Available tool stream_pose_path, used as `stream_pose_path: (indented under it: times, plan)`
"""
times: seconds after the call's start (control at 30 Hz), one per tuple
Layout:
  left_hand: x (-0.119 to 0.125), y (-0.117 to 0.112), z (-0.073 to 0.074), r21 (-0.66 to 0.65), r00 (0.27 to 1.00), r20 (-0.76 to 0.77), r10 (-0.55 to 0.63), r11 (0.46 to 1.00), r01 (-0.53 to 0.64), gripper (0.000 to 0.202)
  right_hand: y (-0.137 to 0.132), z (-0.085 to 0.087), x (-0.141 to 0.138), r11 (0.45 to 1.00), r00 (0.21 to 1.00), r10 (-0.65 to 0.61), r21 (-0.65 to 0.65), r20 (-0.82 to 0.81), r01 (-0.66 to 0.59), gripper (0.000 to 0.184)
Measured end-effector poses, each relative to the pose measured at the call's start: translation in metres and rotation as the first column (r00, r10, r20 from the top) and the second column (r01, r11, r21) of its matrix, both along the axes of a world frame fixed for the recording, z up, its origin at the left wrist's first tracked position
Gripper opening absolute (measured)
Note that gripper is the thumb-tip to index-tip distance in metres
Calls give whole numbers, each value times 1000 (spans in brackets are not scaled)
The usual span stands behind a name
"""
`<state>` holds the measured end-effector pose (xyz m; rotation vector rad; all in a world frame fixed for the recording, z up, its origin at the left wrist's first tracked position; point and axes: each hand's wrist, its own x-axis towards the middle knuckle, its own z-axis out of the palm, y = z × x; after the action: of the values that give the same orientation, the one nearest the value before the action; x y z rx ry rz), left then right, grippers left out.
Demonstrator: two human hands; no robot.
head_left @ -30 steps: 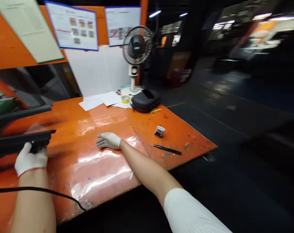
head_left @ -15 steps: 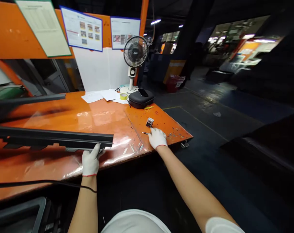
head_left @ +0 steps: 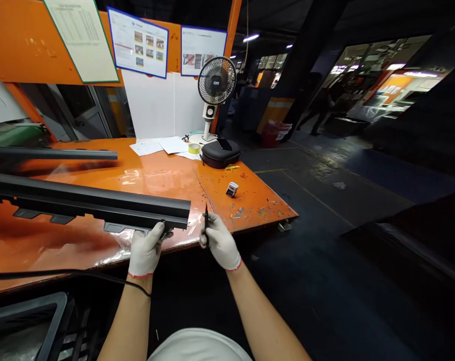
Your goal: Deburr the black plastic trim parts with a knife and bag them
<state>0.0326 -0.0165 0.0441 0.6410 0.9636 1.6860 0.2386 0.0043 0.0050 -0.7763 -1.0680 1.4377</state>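
Observation:
A long black plastic trim strip point(head_left: 88, 203) lies across the orange workbench point(head_left: 155, 175), its right end near the front edge. My left hand point(head_left: 146, 250), in a white glove, grips that right end from below. My right hand point(head_left: 218, 240), also gloved, is closed round a thin black pen-like tool point(head_left: 206, 220), held upright just to the right of the strip's end. A second black strip point(head_left: 50, 154) lies farther back on the left.
A small white and black object point(head_left: 232, 189) and scattered shavings lie on the bench's right part. Farther back stand a desk fan point(head_left: 215, 85), a black case point(head_left: 220, 153), a tape roll point(head_left: 193, 148) and papers point(head_left: 159, 146). A black cable point(head_left: 61, 275) runs along the front edge.
My right hand picked the thin black tool off the bench's right part and brought it left to the strip's end. The strip moved right, with my left hand at its end.

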Motion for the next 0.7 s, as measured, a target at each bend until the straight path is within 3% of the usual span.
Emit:
stream_pose_path:
  times: [0.07,0.13,0.27,0.37,0.53,0.7]
  plan:
    - [3,-6,5,8,1000,-18,7,1000,-7,51,-16,5,-21,997,985,65,-22,-159,-69,44]
    - [6,-12,5,-11,999,-43,19,1000,-19,51,-28,11,-30,996,976,89,-10,-199,-92,42]
    - [9,-22,-8,-31,989,-122,80,996,-84,49,-37,15,-27,997,987,81,30,-141,-78,33]
    - [12,-23,-17,-22,982,-153,111,993,-115,50,-35,9,-23,999,996,27,26,-85,-24,39]
    - [23,-21,-13,-21,991,-129,46,999,-49,53,-30,-3,-21,997,995,-13,73,-97,20,41]
    - [32,-21,-10,14,994,-109,-18,1000,20,56,-28,-1,-17,992,994,10,129,-111,5,43]
